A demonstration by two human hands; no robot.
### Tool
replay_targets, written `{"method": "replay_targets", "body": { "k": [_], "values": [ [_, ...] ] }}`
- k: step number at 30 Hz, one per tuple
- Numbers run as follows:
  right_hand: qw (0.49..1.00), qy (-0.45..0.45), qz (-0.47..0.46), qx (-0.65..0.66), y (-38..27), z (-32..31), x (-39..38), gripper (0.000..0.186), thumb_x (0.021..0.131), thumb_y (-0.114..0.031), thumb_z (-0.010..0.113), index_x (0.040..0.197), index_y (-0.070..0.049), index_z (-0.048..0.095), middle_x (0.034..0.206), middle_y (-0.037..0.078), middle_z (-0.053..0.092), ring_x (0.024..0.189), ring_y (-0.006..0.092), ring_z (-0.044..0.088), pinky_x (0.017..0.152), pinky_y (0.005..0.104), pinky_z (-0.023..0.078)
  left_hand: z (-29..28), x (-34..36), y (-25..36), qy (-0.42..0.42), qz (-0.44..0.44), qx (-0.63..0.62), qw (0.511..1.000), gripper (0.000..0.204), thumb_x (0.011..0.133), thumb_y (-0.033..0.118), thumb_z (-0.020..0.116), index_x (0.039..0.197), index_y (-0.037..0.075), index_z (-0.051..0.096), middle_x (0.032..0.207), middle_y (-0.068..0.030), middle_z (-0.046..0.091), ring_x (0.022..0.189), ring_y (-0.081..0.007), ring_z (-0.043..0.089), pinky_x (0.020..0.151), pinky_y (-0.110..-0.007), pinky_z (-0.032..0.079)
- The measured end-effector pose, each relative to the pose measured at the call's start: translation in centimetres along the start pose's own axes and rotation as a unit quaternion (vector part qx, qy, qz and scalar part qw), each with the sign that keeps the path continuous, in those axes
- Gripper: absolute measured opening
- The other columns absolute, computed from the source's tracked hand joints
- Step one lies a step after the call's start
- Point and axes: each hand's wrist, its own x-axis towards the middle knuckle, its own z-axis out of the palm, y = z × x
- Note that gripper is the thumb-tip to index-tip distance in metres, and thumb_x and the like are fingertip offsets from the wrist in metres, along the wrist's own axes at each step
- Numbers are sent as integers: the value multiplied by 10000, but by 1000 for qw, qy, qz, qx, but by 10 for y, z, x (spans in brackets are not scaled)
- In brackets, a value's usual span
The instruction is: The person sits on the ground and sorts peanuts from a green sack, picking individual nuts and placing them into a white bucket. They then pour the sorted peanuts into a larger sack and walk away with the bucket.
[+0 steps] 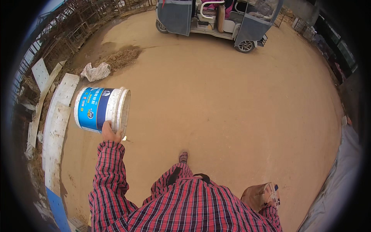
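My left hand (110,133) grips a white plastic bucket (112,104) by its rim. The bucket lies on its side in the air, its mouth turned right and its wall wrapped in a blue label. My fingers beyond the rim are partly hidden. Low at the right, beside my body, my right hand (273,196) is closed at a brown, soiled object (253,196). The kind of that object does not show clearly, and most of the right fingers are hidden.
A grey three-wheeled vehicle (216,23) stands ahead on the dirt ground (216,100). Along the left lie long white boards (58,127), a crumpled white sack (96,72) and a heap of dry straw (123,58). A grey sheet (340,166) borders the right side.
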Motion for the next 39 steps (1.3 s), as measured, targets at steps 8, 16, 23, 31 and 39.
{"method": "replay_targets", "body": {
  "k": [8,16,23,31,39],
  "values": [
    [982,-166,-82,44,-258,91,133,559,783,-401,768,1154,-1,651,1138,187,668,1026,286,656,866,407,524,101,157,88,-30,-86,-6,996,547,635,116,844,1063,41,510,1051,-162,567,1047,-361,537,899,-413,448],
    [909,-299,-283,-68,-482,117,231,557,772,-387,782,1155,-4,652,1141,181,669,1039,279,653,875,406,524,33,52,42,55,-462,128,876,618,662,171,848,1140,2,495,1152,-202,564,1128,-368,534,931,-421,459],
    [839,-360,-379,-151,-630,113,305,555,764,-374,794,1156,-7,652,1144,176,669,1049,272,649,883,404,523,-41,-97,124,6,-716,268,645,718,610,240,877,1150,40,447,1186,-184,559,1157,-367,527,967,-438,474],
    [904,-244,-297,-190,-680,27,469,555,754,-359,808,1157,-11,653,1147,170,669,1062,265,646,892,403,522,-16,-120,166,-8,-681,450,578,388,749,165,747,1020,115,474,1036,-80,591,1000,-280,614,775,-416,559],
    [902,-72,-123,-408,-718,-165,562,572,706,-372,840,1142,-41,673,1129,154,679,1042,266,651,878,389,522,171,138,56,-104,-615,177,761,762,537,261,889,1100,-3,449,1047,-205,622,1015,-354,623,914,-418,500]
  ]
}}
